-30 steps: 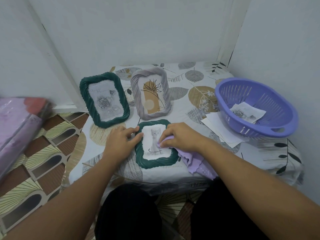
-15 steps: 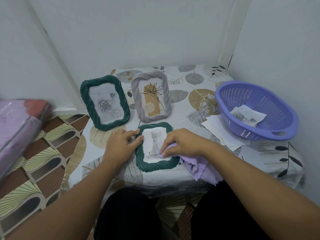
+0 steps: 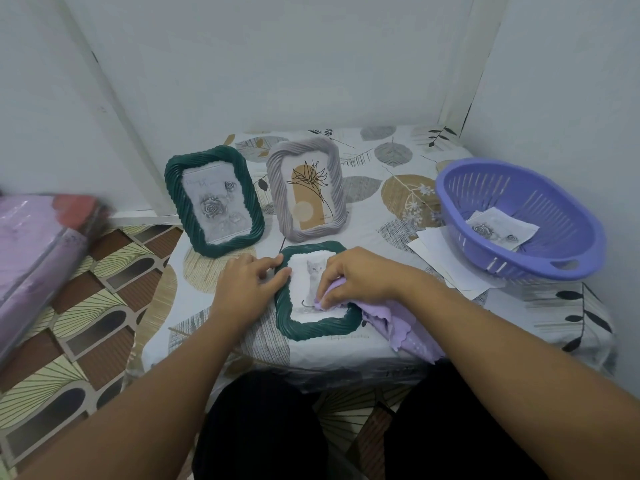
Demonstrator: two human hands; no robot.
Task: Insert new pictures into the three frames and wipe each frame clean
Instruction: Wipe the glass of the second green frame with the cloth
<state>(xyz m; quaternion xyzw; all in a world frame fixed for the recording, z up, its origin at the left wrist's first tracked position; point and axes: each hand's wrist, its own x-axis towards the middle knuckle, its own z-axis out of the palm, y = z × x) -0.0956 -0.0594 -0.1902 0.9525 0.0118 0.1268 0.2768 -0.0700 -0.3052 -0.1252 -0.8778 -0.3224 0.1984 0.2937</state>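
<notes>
**Wiping the cat frame**

My right hand [image 3: 360, 277] bunches the lilac cloth [image 3: 394, 320] against the glass of the flat-lying dark green ribbed frame [image 3: 311, 327]. My left hand [image 3: 247, 284] rests, fingers relaxed, on its left edge to stop it sliding. Beyond it stand the green rose frame [image 3: 214, 199] and grey frame [image 3: 306, 187], apparently finished; right of them, the purple slotted basket [image 3: 519, 216] holds discarded prints.

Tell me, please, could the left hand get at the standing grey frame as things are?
Probably yes: the left hand only rests against the cat frame, and bare tablecloth lies between it and the grey frame.
</notes>
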